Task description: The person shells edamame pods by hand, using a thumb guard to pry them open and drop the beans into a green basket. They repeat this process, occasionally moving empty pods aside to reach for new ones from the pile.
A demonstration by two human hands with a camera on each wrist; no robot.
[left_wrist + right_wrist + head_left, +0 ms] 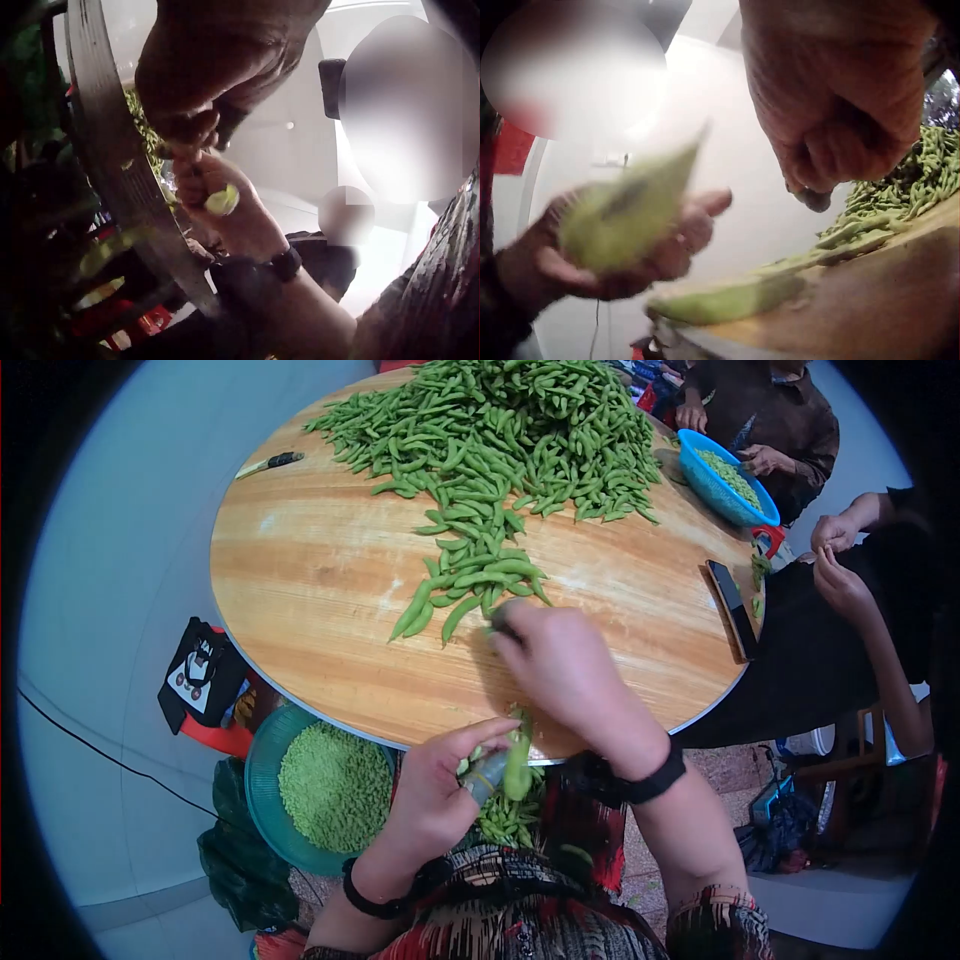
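Note:
In the head view my right hand (pixel 565 660) reaches over the round table to the near end of a line of edamame pods (pixel 465 565). Its fingers curl in, with a dark covering (pixel 817 201) at a fingertip; no pod shows in them. My left hand (pixel 430 790) hovers at the table's near edge, thumb out and one finger wrapped in grey. Beside its fingertips is a loose green pod (pixel 517 768). That pod (pixel 630 214) is blurred before the palm in the right wrist view. Another pod (pixel 720 301) lies near the table edge.
A big heap of pods (pixel 520 430) covers the far side of the wooden table (pixel 300 560). Left below stands a teal basket (pixel 262 790) of shelled beans. A phone (pixel 733 610) lies at the right edge, near other people's hands and a blue basin (pixel 700 475).

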